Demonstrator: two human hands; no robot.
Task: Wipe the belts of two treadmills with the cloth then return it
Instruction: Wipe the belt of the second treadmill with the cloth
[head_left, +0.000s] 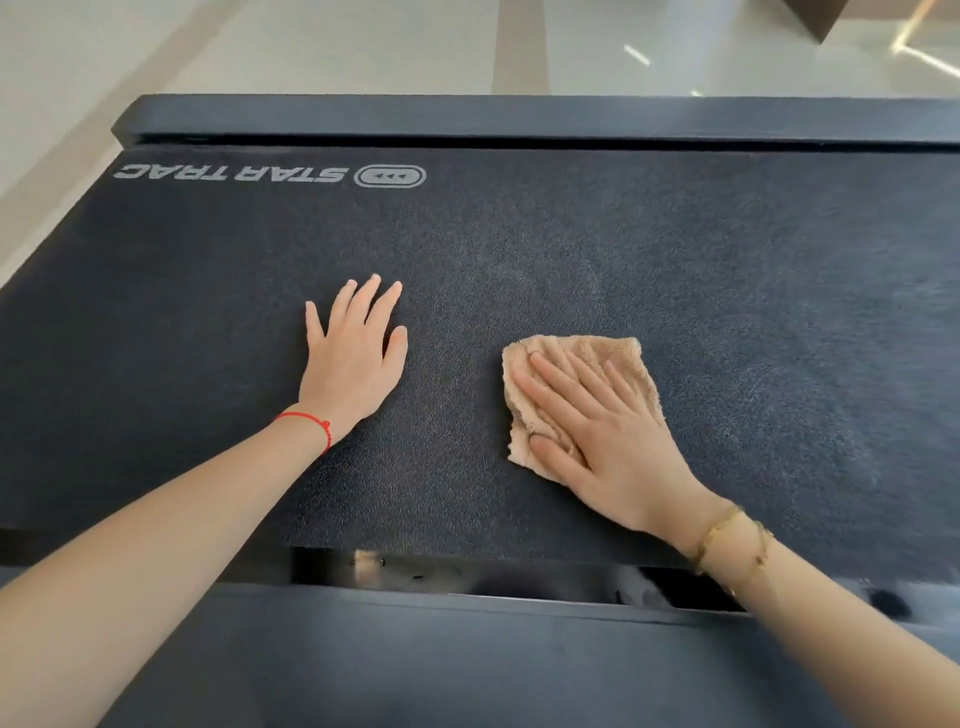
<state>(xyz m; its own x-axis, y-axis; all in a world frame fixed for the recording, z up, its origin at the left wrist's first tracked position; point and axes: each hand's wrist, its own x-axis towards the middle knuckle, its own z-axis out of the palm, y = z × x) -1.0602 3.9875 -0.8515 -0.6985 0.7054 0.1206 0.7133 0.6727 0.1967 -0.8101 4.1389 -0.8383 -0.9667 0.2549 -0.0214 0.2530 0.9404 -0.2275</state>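
pressing down through the head view, i have my right hand (608, 441) flat on the cloth (613, 353), fingers spread and straight, palm pinning the tan terry fabric against the treadmill belt (727, 286); it is not gripped, only held under an open palm, with the thumb lying across the cloth's near-left edge; the cloth shows beyond my fingertips and off to the left of the hand, crumpled at its near corner; my left hand (353, 358) lies well apart to the left of it, released and empty, palm down with fingers together on the bare belt; a red string (311, 423) circles that wrist, and a gold bracelet (727, 535) sits on the right wrist; far beyond my left hand, white lettering (228, 173) reading star trac runs upside down beside an oval logo (389, 176); past it, the dark far edge rail (519, 117) borders the belt, with a pale glossy floor (311, 47) beyond; nearer than both wrists, a gap opens between the belt and the dark near frame (467, 665).
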